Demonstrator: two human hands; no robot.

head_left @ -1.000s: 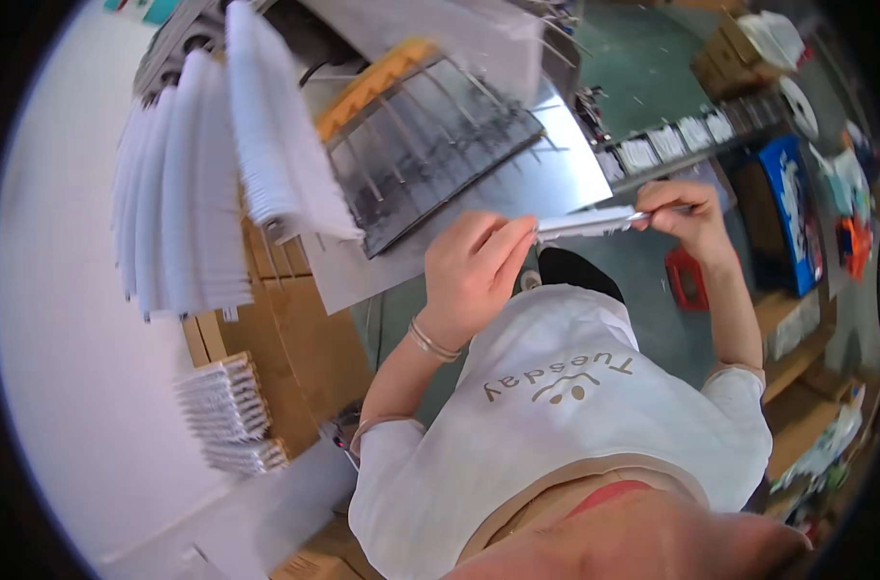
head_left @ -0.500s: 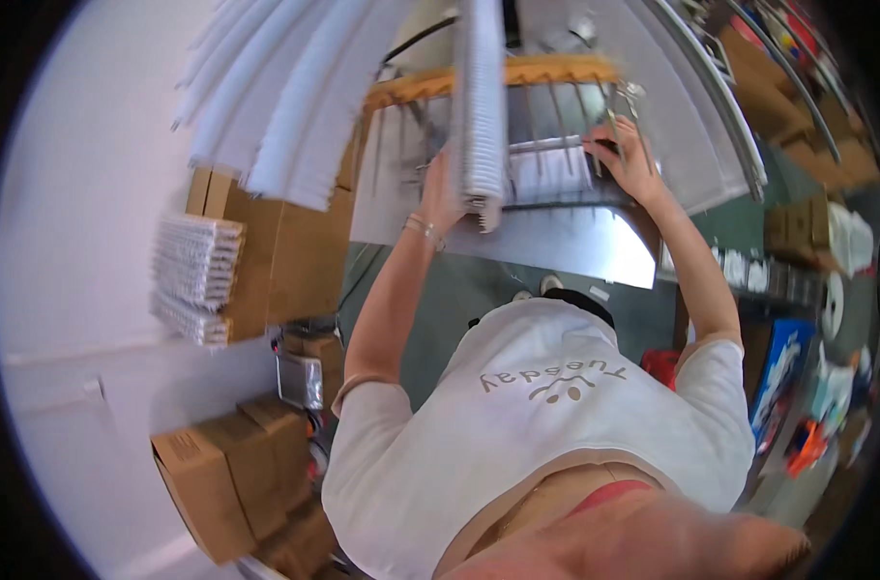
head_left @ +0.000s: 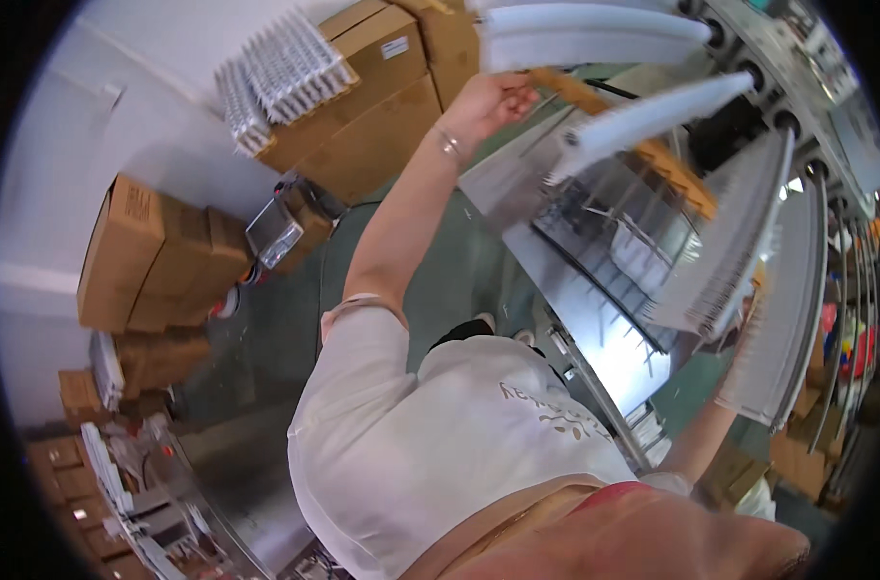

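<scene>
My left hand (head_left: 490,101), a bracelet on its wrist, is raised high with its fingers curled at the end of an orange bar (head_left: 653,145). Just above it hangs a long white ribbed strip (head_left: 595,37). Whether the fingers grip the bar or the strip is unclear. More white ribbed strips (head_left: 653,116) and comb-like sheets (head_left: 749,242) fan out to the right. My right forearm (head_left: 703,440) reaches up behind those sheets, and the hand is mostly hidden by them. A wire rack (head_left: 614,246) sits on a shiny metal table (head_left: 595,329) below.
Brown cardboard boxes (head_left: 382,106) are stacked at the upper left, with a pile of white ribbed strips (head_left: 280,68) on top. More boxes (head_left: 160,256) stand against the white wall. The floor (head_left: 285,319) is green. Shelves with goods line the right edge.
The view has swung round. My left hand has lifted up and away from the wire rack to the orange bar's end. My right hand has dropped behind the white sheets.
</scene>
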